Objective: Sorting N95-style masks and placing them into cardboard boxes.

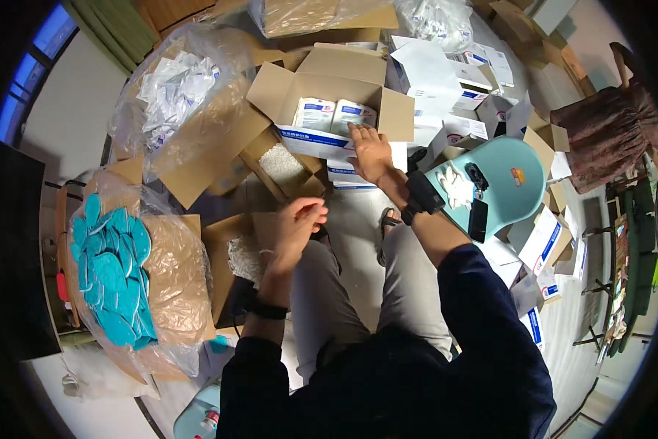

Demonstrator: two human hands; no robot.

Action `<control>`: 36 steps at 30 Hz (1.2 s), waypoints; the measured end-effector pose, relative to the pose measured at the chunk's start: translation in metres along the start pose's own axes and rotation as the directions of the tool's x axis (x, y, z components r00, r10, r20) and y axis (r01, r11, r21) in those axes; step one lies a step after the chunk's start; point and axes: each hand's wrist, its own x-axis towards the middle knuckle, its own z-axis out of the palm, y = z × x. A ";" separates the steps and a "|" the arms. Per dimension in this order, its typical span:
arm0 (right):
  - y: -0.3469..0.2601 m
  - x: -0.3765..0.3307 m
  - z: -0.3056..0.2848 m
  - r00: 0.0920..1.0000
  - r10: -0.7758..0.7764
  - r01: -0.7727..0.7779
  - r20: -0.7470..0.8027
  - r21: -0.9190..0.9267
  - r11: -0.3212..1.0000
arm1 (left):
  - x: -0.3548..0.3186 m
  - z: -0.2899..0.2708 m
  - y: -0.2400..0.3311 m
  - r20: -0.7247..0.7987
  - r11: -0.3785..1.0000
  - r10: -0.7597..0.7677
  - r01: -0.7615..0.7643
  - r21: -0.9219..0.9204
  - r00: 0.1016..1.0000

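An open cardboard box [311, 88] with raised flaps stands ahead of me, white outside with a blue band. Two white packs stand side by side in it, a left pack [314, 115] and a right pack [353, 115]. My right hand [373, 152] reaches over the near right edge of the box. Its fingers are stretched out, their tips at the right pack, and it appears to grip nothing. Lower and to the left, my left hand [298, 225] hangs in the air with loosely bent fingers and nothing visible in it. The cartons holding small white pieces are nearest to it.
Teal oval pads [113, 271] fill a plastic-lined carton at left. Behind them is a clear bag [175, 95] of white packets. A light-blue stool [516, 175] at right bears a white glove [455, 186] and small black items. White boxes [428, 77] crowd the right.
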 end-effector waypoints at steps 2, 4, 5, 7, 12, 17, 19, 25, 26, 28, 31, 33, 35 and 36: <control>0.023 0.013 0.021 0.977 0.045 0.006 0.208 -0.242 0.970 | 0.037 0.014 0.005 0.011 0.996 0.068 -0.069 0.064 0.998; 0.044 0.004 0.030 0.980 0.026 0.027 0.197 -0.265 0.964 | 0.083 0.025 0.015 -0.006 0.970 0.209 -0.206 0.129 0.978; 0.048 0.001 0.029 0.982 0.002 0.051 0.189 -0.278 0.959 | 0.112 0.024 0.015 -0.026 0.907 0.346 -0.327 0.263 0.938; 0.054 -0.013 0.017 0.981 -0.027 0.077 0.192 -0.253 0.964 | 0.165 0.045 0.028 -0.063 0.798 0.495 -0.424 0.429 0.867; 0.073 -0.034 0.012 0.991 -0.055 0.092 0.121 -0.323 0.942 | 0.275 0.096 0.011 -0.065 0.627 0.317 -0.158 0.763 0.946; 0.085 -0.050 0.005 0.996 -0.086 0.091 0.038 -0.178 0.980 | 0.299 0.146 -0.017 -0.107 0.565 -0.068 0.127 0.815 0.992; 0.090 -0.050 0.007 0.997 -0.075 0.075 0.004 -0.131 0.989 | 0.306 0.153 -0.024 -0.139 0.472 -0.119 0.179 0.863 0.983; 0.086 -0.043 0.010 0.997 -0.072 0.072 -0.012 -0.019 0.997 | 0.328 0.133 -0.042 -0.255 0.503 -0.112 0.276 0.819 0.960; 0.083 -0.041 0.010 0.998 -0.067 0.067 -0.007 -0.008 0.998 | 0.332 0.120 -0.051 -0.201 0.686 -0.204 0.286 0.669 0.958; 0.097 -0.048 0.013 0.999 -0.033 0.033 -0.002 -0.033 0.999 | 0.318 0.142 -0.034 -0.103 0.813 -0.273 0.286 0.508 0.957; 0.094 -0.045 0.002 0.998 -0.043 0.045 0.054 -0.035 0.998 | 0.305 0.133 -0.026 -0.206 0.959 -0.175 0.214 0.187 0.963; 0.094 -0.044 0.003 0.998 -0.052 0.050 -0.023 -0.053 0.997 | 0.293 0.115 -0.019 -0.262 0.999 -0.050 0.048 -0.016 0.964; 0.088 -0.041 -0.013 0.997 -0.072 0.072 -0.003 -0.008 0.997 | 0.280 0.088 -0.007 -0.388 0.997 0.063 -0.079 -0.025 0.920; 0.096 -0.047 -0.019 0.994 -0.054 0.064 -0.100 0.101 0.993 | 0.261 0.098 0.011 -0.353 0.954 0.238 -0.285 -0.089 0.905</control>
